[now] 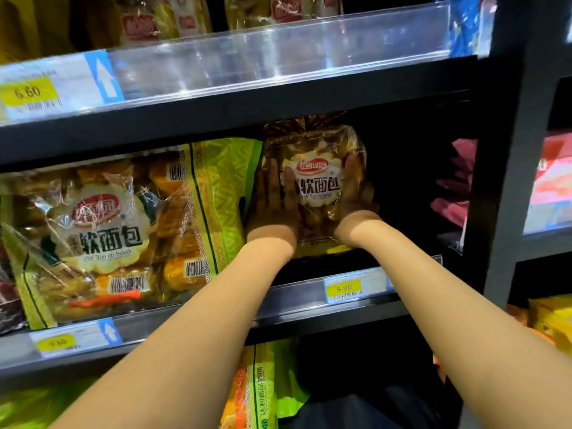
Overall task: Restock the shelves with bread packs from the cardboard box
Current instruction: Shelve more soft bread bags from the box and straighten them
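A: What crowds the small clear bread pack with the white scalloped label (pixel 314 181)?

B: A larger clear bread bag with green-and-yellow patterned edges (pixel 102 230) stands just beside it on the left. The person's left hand (pixel 272 209) lies between the two. To the right there is dark space, then a pink crinkled packet (pixel 458 181) by the dark metal upright (pixel 507 181).

A: And the grip?

B: The left hand lies flat, fingers straight against the pack's front left. The right hand (pixel 356 193) presses its palm and fingers against the right side. The pack is held upright between them, not clasped by curled fingers.

A: Where does it sit?

B: Towards the right end of the dark middle shelf (pixel 216 317), behind the front edge. Whether its base touches the board cannot be told.

A: The surroundings?

B: A shop rack with a clear plastic rail (pixel 278 54) on the upper shelf and more bread bags behind it. Green packets (pixel 260 388) stand on the shelf below.

A: Any writing?

B: The labels read "软面包" under a red logo too blurred to read. One yellow price tag (pixel 28 92) shows 6.60, another (pixel 344 287) shows 5.90. A third (pixel 57 342) is too blurred to read. Blue stickers (pixel 103 77) carry white arrows.
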### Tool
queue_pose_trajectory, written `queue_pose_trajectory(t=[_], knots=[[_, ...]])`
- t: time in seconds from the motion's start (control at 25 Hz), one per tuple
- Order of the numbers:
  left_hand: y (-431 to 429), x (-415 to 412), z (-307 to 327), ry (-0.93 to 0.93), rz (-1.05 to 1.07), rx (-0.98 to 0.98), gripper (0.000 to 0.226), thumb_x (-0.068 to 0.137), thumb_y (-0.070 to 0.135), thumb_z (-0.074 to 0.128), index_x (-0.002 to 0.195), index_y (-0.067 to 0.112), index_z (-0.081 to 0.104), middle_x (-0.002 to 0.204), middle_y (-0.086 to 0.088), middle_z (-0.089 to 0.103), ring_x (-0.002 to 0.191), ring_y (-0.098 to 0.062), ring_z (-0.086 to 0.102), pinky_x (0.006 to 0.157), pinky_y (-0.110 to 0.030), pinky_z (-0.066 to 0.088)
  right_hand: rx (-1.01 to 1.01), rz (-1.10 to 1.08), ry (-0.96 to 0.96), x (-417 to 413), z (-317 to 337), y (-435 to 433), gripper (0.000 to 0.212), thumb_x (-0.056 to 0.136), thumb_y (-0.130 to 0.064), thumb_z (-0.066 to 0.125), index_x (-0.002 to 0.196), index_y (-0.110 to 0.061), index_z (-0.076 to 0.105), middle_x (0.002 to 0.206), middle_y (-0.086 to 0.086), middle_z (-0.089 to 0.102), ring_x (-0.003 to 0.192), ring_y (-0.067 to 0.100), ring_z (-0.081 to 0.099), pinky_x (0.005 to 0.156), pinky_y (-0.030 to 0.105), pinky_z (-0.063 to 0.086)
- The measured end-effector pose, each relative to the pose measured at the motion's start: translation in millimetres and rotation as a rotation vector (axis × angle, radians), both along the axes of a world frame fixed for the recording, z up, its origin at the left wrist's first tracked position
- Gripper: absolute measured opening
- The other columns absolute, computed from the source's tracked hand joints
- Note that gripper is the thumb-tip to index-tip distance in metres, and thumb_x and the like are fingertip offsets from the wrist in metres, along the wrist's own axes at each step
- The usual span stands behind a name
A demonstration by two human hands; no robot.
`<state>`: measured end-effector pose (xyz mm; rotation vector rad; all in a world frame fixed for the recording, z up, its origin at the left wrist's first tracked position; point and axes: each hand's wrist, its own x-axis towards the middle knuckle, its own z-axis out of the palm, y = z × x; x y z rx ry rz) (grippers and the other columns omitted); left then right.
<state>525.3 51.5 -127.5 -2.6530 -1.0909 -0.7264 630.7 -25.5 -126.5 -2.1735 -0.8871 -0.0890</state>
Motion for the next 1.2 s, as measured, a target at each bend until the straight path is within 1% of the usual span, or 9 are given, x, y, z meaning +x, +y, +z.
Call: queue_pose_trajectory(t=[0.08,0.24,0.4,0.56,0.68,0.84,1.04,1.12,1.2], knots=[[-12.5,-11.0,11.3,0.055,-0.012,-0.083,0.087,0.094,0.053,0.044,0.153,0.023,-0.013,0.161,-0.003,-0.022,0.149,-0.025,-0.014,0.118,-0.052,0.004,-0.062,-0.02,0.082,-6.1,5.7,-6.6,0.111,0.081,-0.045,0.068,0.148,-0.036,-0.02,0.16,0.012,-0.011,0.145,0.039,0.007,0.116,0.052,0.019],[-58.0,-71.5,25.9,0.093,-0.166,0.044,0.069,0.094,0.043,0.051,0.149,0.012,0.025,0.151,-0.017,0.035,0.136,-0.033,0.037,0.107,-0.041,0.035,-0.339,-0.166,-0.141,-62.7,14.3,-39.1,0.09,0.084,-0.047,0.063,0.15,-0.013,0.013,0.153,0.02,0.021,0.139,0.038,0.023,0.11,0.045,0.032],[-83.2,-183.5,10.4,0.114,-0.284,0.239,0.082,0.094,0.048,0.046,0.154,0.012,0.004,0.163,-0.01,0.002,0.15,-0.026,0.006,0.119,-0.04,0.013,-0.108,0.043,-0.456,-143.1,10.6,-66.2,0.088,0.08,-0.051,0.065,0.146,-0.014,0.02,0.145,0.019,0.033,0.133,0.038,0.031,0.103,0.048,0.035],[-67.2,-313.8,-18.8,0.228,-0.042,0.166,0.082,0.091,0.058,0.035,0.153,0.007,0.018,0.16,-0.017,0.016,0.148,-0.033,0.017,0.117,-0.046,0.021,-0.114,0.427,-0.483,-224.6,-10.8,-72.3,0.081,0.083,-0.048,0.061,0.147,-0.014,0.026,0.149,0.016,0.03,0.137,0.035,0.028,0.109,0.048,0.03],[-52.4,-402.7,-48.0,0.322,0.085,-0.095,0.097,0.082,0.072,0.015,0.152,0.005,0.021,0.158,-0.022,0.017,0.147,-0.036,0.019,0.116,-0.047,0.02,-0.214,0.724,-0.54,-298.1,-41.0,-69.8,0.079,0.082,-0.054,0.051,0.144,-0.01,0.033,0.145,0.017,0.037,0.136,0.035,0.032,0.111,0.047,0.032],[-46.2,-491.7,-89.9,0.463,0.052,-0.362,0.126,0.057,0.093,-0.008,0.155,0.014,0.004,0.162,-0.014,0.003,0.15,-0.025,0.005,0.116,-0.028,0.0,-0.373,1.046,-0.63,-364.2,-81.0,-57.1,0.079,0.081,-0.062,0.049,0.139,-0.01,0.04,0.135,0.015,0.049,0.125,0.034,0.045,0.104,0.043,0.041],[-45.8,-547.1,-146.6,0.357,0.186,-0.778,0.121,0.059,0.088,0.034,0.155,0.024,-0.004,0.163,-0.004,0.0,0.15,-0.017,0.003,0.117,-0.028,0.005,-0.894,1.192,-0.591,-392.7,-139.0,-42.0,0.103,0.07,-0.074,0.059,0.145,-0.013,0.025,0.143,0.012,0.04,0.131,0.027,0.037,0.107,0.038,0.037],[-42.4,-553.6,-169.3,0.197,0.281,-0.972,0.127,0.057,0.084,0.051,0.155,0.023,-0.001,0.163,-0.006,0.011,0.148,-0.022,0.018,0.117,-0.034,0.021,-0.996,1.164,-0.645,-389.5,-158.2,-36.0,0.115,0.065,-0.081,0.056,0.148,-0.009,0.021,0.146,0.015,0.037,0.134,0.03,0.032,0.111,0.039,0.033],[-40.8,-555.4,-185.6,-0.044,0.361,-1.207,0.133,0.05,0.076,0.069,0.154,0.016,0.01,0.15,-0.005,0.041,0.129,-0.023,0.049,0.102,-0.032,0.044,-1.076,1.164,-0.72,-386.0,-172.0,-29.2,0.119,0.063,-0.087,0.046,0.148,-0.008,0.024,0.146,0.016,0.037,0.135,0.031,0.029,0.113,0.041,0.028]])
